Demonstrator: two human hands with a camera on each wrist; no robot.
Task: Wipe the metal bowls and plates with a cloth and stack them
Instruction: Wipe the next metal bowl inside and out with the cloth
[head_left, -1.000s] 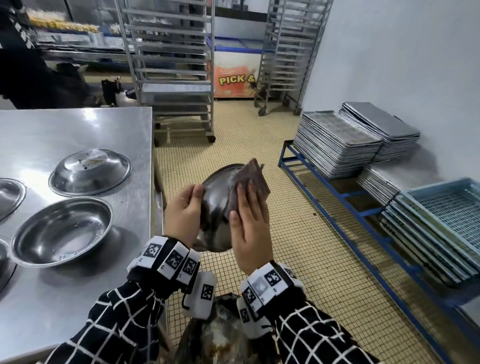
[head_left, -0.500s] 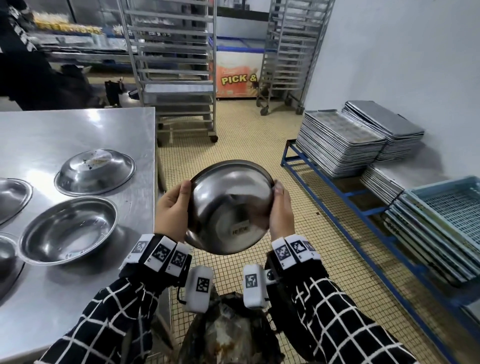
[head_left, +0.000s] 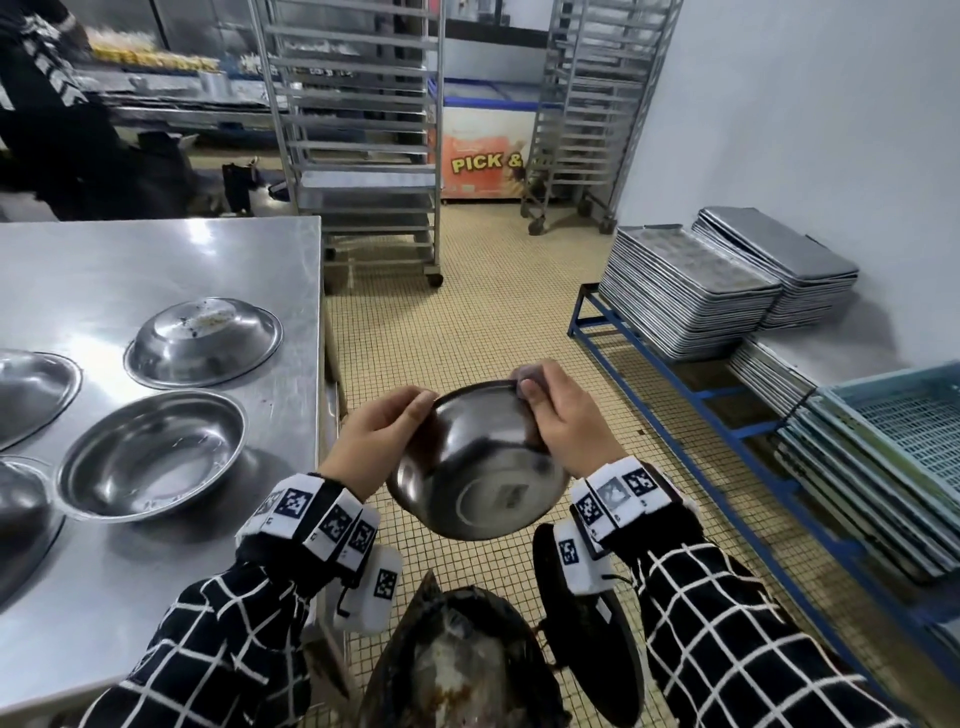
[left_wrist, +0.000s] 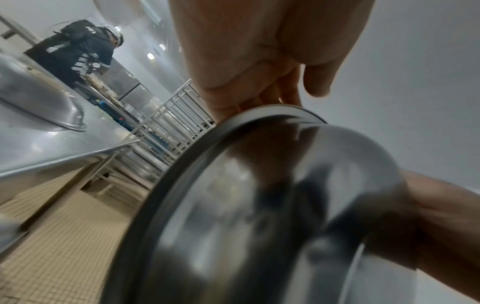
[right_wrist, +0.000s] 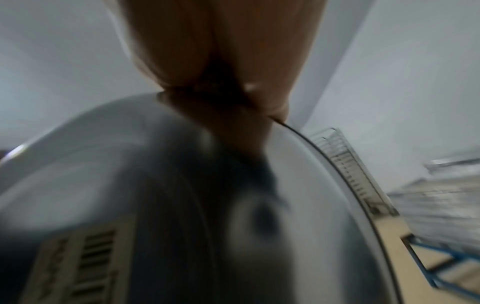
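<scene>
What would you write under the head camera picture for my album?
Both hands, left hand and right hand, hold a metal bowl bottom-up over the tiled floor, a cloth pinched at its rim.

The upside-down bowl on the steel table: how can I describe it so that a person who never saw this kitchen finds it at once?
Look at the steel table on the left. Several metal bowls sit on it; go to the one farthest back, nearest the tall rack. Only this upside-down bowl lies with its bottom up, with dirty specks on top, while the upright bowl beside it shows its inside.
</scene>
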